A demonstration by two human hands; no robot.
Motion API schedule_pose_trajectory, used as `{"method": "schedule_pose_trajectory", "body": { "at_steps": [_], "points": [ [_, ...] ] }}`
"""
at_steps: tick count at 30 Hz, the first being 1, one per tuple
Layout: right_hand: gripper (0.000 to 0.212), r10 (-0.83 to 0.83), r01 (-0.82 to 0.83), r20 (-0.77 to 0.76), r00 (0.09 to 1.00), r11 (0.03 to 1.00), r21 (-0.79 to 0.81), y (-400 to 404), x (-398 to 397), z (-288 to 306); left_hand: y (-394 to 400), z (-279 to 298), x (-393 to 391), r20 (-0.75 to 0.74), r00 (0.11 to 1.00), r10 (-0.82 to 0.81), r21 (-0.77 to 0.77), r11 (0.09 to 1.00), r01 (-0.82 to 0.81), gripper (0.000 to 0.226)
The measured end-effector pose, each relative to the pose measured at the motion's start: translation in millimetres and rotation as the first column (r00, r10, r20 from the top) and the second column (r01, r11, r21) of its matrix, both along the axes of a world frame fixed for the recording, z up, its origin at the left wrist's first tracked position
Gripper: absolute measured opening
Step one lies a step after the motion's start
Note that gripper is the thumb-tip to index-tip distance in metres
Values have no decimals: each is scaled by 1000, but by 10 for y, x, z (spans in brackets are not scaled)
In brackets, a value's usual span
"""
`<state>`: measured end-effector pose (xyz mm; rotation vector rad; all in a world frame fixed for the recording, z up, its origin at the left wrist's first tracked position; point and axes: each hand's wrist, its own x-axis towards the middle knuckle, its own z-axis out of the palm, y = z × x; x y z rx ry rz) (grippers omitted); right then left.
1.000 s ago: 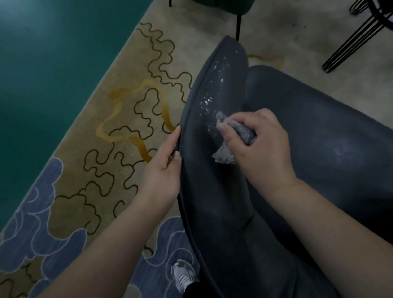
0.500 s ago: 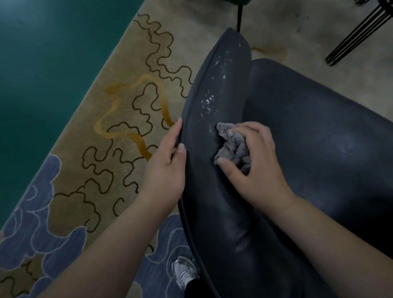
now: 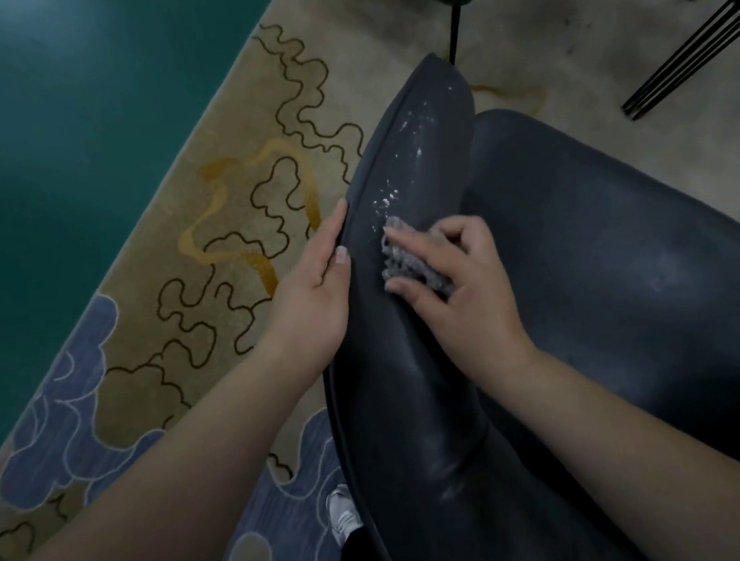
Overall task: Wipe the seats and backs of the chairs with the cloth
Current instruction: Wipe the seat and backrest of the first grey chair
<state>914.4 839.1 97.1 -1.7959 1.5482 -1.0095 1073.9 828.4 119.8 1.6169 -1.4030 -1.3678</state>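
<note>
While left hand [image 3: 314, 296] steadies chair back [image 3: 420, 367], right hand [image 3: 463, 296] grips cloth [image 3: 408, 261].

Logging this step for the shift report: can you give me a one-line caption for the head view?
Right hand presses grey cloth to dark chair back below white specks; left hand steadies its edge.
</note>
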Motion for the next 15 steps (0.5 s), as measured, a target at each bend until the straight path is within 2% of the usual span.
{"method": "schedule_pose_trajectory", "body": {
  "at_steps": [6,10,12,15],
  "points": [
    [41,-170,174,-62,983,983,57,-643,133,39,-108,-54,29,24,999,-23,-15,1000,24,44],
    [44,-43,46,-109,993,999,26,-186,86,54,-224,-50,41,6,999,-38,5,999,37,44],
    [44,-36,38,-118,992,999,17,-196,57,30,-292,-30,41,-7,998,-56,12,998,56,43],
    [42,-228,236,-104,968,969,78,-626,109,10,-376,20,42,-16,995,-102,4,995,102,44]
  ]
}}
